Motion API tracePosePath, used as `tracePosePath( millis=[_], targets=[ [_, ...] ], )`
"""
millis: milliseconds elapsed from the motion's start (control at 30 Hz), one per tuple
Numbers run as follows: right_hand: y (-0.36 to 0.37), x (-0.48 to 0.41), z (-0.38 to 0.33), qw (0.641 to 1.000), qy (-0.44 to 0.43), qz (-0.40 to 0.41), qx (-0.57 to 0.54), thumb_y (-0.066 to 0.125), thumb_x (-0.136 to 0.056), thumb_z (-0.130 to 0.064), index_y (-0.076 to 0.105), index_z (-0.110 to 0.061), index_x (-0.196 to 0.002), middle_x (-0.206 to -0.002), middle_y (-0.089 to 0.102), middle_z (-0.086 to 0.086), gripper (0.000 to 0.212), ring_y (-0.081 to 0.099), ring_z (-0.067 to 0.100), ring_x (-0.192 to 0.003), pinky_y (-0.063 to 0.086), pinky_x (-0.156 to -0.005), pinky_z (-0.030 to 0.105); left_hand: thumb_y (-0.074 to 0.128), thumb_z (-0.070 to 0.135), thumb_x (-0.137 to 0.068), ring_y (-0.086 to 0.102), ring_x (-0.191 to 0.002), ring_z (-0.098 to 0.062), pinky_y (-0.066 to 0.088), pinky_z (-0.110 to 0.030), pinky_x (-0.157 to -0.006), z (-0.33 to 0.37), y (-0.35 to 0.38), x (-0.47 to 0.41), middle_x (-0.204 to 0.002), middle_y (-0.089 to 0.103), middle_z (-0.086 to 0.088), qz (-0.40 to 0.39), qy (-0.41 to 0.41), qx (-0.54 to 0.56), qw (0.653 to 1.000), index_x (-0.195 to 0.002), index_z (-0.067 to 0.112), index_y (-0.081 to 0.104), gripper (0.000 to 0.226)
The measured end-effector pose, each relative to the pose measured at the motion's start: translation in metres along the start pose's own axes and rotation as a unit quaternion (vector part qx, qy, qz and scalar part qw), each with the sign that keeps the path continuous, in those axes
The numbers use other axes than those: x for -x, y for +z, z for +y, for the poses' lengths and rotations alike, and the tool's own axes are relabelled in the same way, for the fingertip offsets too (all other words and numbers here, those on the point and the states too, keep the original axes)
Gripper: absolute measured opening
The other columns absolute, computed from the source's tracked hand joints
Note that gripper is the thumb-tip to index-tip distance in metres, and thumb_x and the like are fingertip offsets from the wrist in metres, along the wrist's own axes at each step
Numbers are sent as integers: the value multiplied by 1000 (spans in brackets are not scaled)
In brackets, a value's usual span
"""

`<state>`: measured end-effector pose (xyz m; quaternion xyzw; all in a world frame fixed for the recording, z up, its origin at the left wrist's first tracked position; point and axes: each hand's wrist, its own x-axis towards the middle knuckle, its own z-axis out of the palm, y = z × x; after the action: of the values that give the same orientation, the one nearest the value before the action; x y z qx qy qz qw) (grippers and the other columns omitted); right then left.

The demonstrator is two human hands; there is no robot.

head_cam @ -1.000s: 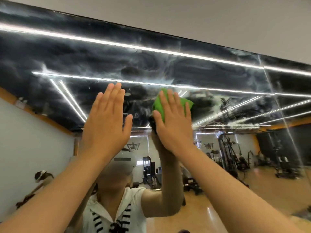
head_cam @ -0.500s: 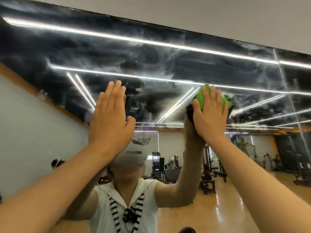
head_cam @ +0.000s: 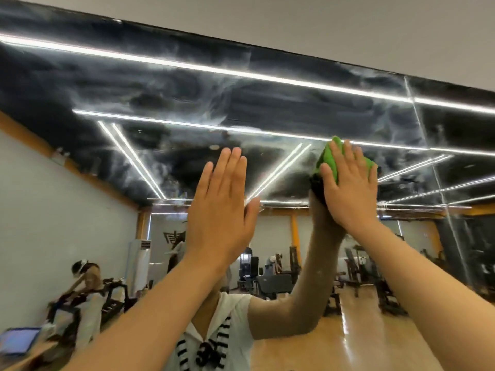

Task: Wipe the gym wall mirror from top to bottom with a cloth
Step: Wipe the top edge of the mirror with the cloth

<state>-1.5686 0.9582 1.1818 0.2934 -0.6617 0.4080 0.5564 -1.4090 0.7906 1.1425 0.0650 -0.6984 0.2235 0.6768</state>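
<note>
While the right hand [head_cam: 348, 191] presses the green cloth [head_cam: 330, 163] against the upper mirror [head_cam: 187, 103] with straight fingers, the left hand [head_cam: 219, 202] lies flat on the glass well apart, holding nothing, likely as a brace. The streaky haze above suggests the top band is unfinished.

The mirror [head_cam: 160, 87] hangs on the wall [head_cam: 348, 28], its top edge under a bare strip. The left hand [head_cam: 219, 207] is raised flat before the glass, left of the right hand [head_cam: 348, 194] and apart from it. The cloth [head_cam: 329, 159] lies between right hand and glass, below the top edge.
</note>
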Motion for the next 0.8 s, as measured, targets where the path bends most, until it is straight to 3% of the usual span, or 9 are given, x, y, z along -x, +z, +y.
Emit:
tracePosePath(
  millis=[67,133,300,367,433,533,700,800],
  targets=[
    [8,9,-30,1000,-14,-1,-21,11,-92,-59,13,-30,-157,-166,5,-4,71,-5,16,-152,-9,-122,46,26,43,-101,12,-154,-24,17,-46,-125,0,2,0,-165,20,-13,3,-2,-3,1000,-157,2,21,69],
    [18,22,-64,996,-85,5,-22,11,-94,-57,16,-29,-157,-166,6,-6,70,-5,14,-152,-14,-120,41,27,42,-100,10,-155,-24,14,-44,-125,-1,3,0,-166,18,-13,3,5,-14,1000,-157,3,19,70],
    [18,14,-52,985,-175,3,5,13,-97,-55,21,-30,-157,-164,13,-8,65,3,10,-152,-5,-123,42,25,46,-99,7,-155,-22,7,-40,-125,-4,3,0,-166,16,-12,-6,10,-25,1000,-158,4,16,72],
    [10,-4,-19,992,-125,12,17,12,-97,-56,17,-33,-157,-165,11,-9,65,3,11,-152,-3,-123,45,26,46,-99,7,-155,-21,3,-38,-125,-4,3,0,-166,16,-11,-5,13,-24,1000,-158,5,15,72],
    [1,-16,9,999,-20,17,18,13,-97,-56,14,-34,-157,-166,9,-6,63,2,13,-152,-3,-123,47,26,46,-99,8,-155,-22,3,-38,-125,-4,3,0,-166,18,-12,-6,17,-23,1000,-157,4,16,72],
    [2,-2,2,998,63,22,-9,15,-100,-52,13,-30,-158,-166,6,-4,61,-1,15,-152,-6,-122,49,25,45,-99,9,-155,-23,5,-39,-125,-4,5,1,-165,19,-13,2,14,-26,1000,-157,3,16,72],
    [23,31,-72,991,-132,-1,-13,15,-100,-48,18,-29,-157,-165,8,-8,60,-3,11,-152,-12,-121,41,31,41,-99,8,-155,-23,9,-42,-125,-3,5,0,-166,17,-14,20,13,-13,1000,-157,3,14,71],
    [14,3,-60,982,-186,-21,10,16,-101,-45,18,-32,-156,-164,10,-11,56,0,9,-152,-9,-122,39,35,39,-98,9,-155,-23,7,-40,-125,-3,4,0,-165,19,-14,21,17,-14,1000,-157,3,15,72]
  ],
)
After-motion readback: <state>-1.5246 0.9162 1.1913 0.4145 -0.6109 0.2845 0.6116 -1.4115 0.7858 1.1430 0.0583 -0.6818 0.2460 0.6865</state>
